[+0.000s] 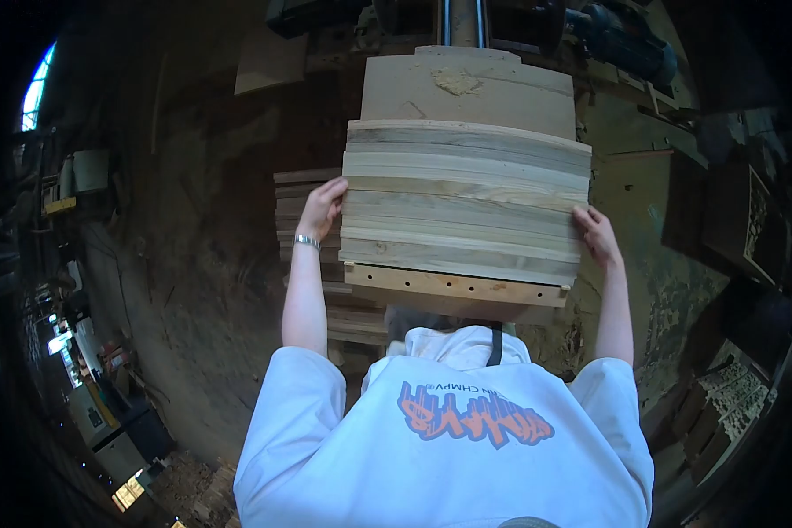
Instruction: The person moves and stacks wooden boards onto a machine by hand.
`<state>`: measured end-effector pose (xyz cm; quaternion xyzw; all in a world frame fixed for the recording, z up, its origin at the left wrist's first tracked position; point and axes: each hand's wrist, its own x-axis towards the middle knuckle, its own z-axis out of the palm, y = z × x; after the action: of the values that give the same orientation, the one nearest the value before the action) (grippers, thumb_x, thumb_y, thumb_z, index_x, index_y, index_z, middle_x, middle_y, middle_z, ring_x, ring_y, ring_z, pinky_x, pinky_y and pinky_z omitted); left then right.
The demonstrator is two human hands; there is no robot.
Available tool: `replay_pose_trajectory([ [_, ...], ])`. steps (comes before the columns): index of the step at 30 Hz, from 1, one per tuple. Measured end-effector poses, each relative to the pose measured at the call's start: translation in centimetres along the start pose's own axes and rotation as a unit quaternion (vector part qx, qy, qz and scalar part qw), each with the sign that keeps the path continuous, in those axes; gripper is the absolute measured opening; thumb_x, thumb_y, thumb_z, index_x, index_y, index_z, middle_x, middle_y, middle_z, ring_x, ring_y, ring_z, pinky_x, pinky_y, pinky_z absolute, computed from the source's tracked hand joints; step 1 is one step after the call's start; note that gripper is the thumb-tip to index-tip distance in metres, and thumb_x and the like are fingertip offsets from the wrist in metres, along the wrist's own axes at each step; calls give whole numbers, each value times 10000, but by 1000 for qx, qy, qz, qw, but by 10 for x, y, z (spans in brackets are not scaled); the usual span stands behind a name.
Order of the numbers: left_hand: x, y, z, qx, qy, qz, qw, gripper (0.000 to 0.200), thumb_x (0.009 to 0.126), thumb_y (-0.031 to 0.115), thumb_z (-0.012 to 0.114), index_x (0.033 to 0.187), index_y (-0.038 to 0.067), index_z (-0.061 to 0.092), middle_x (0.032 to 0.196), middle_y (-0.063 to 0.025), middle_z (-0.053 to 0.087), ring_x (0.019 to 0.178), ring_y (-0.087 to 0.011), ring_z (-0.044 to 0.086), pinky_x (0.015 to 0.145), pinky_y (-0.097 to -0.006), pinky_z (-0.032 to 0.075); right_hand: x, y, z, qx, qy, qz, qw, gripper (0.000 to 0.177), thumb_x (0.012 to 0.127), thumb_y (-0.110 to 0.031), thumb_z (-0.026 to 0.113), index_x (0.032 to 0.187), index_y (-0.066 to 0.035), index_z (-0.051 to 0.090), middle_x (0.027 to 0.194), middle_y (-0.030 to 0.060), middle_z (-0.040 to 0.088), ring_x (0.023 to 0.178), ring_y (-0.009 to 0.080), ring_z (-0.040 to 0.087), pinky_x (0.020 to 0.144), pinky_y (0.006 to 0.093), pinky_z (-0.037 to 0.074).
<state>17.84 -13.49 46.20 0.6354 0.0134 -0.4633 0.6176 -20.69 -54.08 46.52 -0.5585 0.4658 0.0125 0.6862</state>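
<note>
Several long wooden strips (466,198) lie side by side in front of me on a pale board (519,101). At their left ends is my left hand (324,209), its fingertips against the edge of one strip and its fingers bent together. My right hand (598,235) touches the right ends, fingers curled, with the fingertips at the edge. Along the near side of the strips runs a light wooden bar (453,285) with a row of dark holes. A small heap of sawdust (457,83) sits on the board beyond the strips.
More wooden strips (352,324) are stacked lower down, left of the board. Two metal rails (463,22) and a dark motor (625,44) are beyond it. At the right stand a brown box-like piece (700,207) and a container of wood pieces (735,396).
</note>
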Motion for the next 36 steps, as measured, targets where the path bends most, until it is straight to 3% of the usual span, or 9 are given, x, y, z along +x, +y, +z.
replay_pose_trajectory([
  [6,-74,-59,-15,-63,28,1,998,382,919,135,603,1236,-66,530,1140,-111,627,1040,-174,607,885,-297,491,-64,46,21,116,24,0,993,365,911,-291,641,1132,-3,598,1042,30,630,966,104,575,792,236,455],
  [10,-99,-74,-19,-80,22,10,997,358,895,128,635,1204,-38,568,1096,-107,645,982,-170,620,846,-307,507,-63,67,26,82,77,-4,994,606,845,-441,685,1213,21,551,1120,96,588,1013,176,568,876,324,460],
  [11,-104,-72,-20,-85,20,16,996,358,895,128,635,1204,-38,568,1096,-107,645,982,-170,620,846,-307,507,-66,61,38,-87,193,-8,977,711,807,-492,699,1246,36,514,1155,134,566,1064,223,540,920,359,433],
  [13,-104,-66,-14,177,159,51,970,331,863,145,663,1152,-7,611,1073,-103,653,946,-157,623,840,-301,508,-87,39,87,-417,441,-134,783,895,728,-556,730,1308,60,436,1247,229,493,1219,354,417,1032,452,331],
  [16,-100,-25,54,344,241,321,849,349,776,123,694,1101,11,632,1047,-164,646,1014,-234,607,891,-358,486,-107,17,175,-387,317,-339,797,770,763,-492,709,1275,35,477,1348,214,408,1302,391,319,1075,470,278],
  [18,-83,-1,121,369,108,413,825,361,756,156,695,1083,15,635,1075,-179,632,1056,-314,575,937,-395,451,-112,14,227,-394,240,-394,794,696,784,-475,688,1255,3,505,1325,201,435,1300,386,322,1080,484,272],
  [23,14,18,237,518,19,397,757,439,797,245,673,1162,18,581,1247,-158,543,1201,-294,478,1011,-418,383,-94,31,258,-416,315,-405,751,584,781,-444,678,1197,-50,569,1282,175,486,1259,379,388,1069,502,295],
  [25,47,20,253,669,82,383,632,535,816,320,652,1247,35,515,1333,-156,475,1275,-280,406,1048,-527,307,-94,29,259,-420,318,-411,744,539,783,-422,672,1176,-63,586,1271,152,506,1247,370,413,1063,500,309],
  [36,90,-2,247,622,137,404,657,496,907,340,506,1317,76,415,1373,-91,449,1317,-258,366,1041,-665,211,-77,36,250,-398,321,-440,738,488,771,-381,660,1143,-71,601,1240,121,542,1209,345,460,1059,486,331],
])
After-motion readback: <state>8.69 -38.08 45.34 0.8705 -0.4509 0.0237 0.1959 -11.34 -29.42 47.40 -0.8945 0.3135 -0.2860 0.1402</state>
